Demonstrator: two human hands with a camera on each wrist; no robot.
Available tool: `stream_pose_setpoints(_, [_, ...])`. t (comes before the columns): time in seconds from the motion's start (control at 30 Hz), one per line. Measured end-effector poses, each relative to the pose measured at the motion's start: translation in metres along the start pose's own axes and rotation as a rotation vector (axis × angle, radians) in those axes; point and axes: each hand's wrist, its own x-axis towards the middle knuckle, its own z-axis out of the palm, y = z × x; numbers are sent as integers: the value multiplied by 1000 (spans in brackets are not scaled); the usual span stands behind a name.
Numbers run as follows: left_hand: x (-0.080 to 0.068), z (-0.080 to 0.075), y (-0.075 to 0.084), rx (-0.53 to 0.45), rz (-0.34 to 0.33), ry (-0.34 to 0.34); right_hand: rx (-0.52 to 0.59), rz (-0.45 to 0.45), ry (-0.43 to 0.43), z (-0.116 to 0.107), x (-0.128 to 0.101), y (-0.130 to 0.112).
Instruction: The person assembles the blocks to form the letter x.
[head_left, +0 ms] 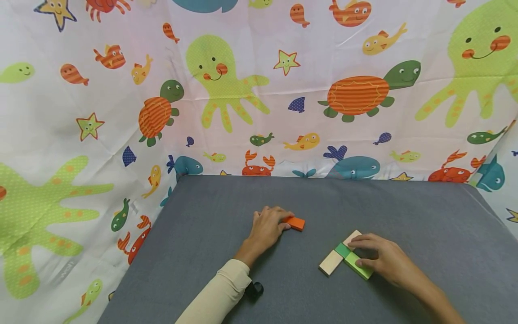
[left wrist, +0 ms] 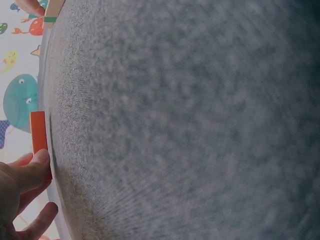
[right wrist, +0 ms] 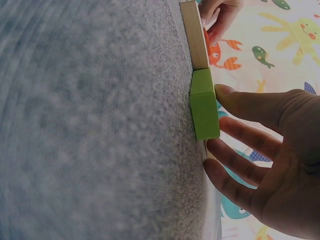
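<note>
My left hand point(head_left: 267, 227) pinches an orange wooden block point(head_left: 297, 223) between thumb and fingers on the dark grey cloth. In the left wrist view the thumb lies against one end of that block point(left wrist: 38, 131). To the right, my right hand point(head_left: 386, 256) hovers low over a group of flat blocks, fingers spread. Its thumb tip is at the lime green block point(head_left: 360, 266); whether it touches is hard to tell. Its other fingertips are by a plain wood block point(head_left: 351, 237), partly covering it. A darker green block point(head_left: 342, 250) joins these to a second plain wood block point(head_left: 331, 262).
A grey cloth-covered table point(head_left: 194, 252) spreads under both hands. Behind and at the sides hangs a white curtain point(head_left: 243, 27) printed with sea animals. A black strap piece point(head_left: 254, 290) sits at the left wrist.
</note>
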Motion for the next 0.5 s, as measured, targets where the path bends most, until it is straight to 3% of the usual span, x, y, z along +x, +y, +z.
stream_pose_setpoints(0.5, [0,1,5,-4,31,-3,8,9,12,0,-1,0])
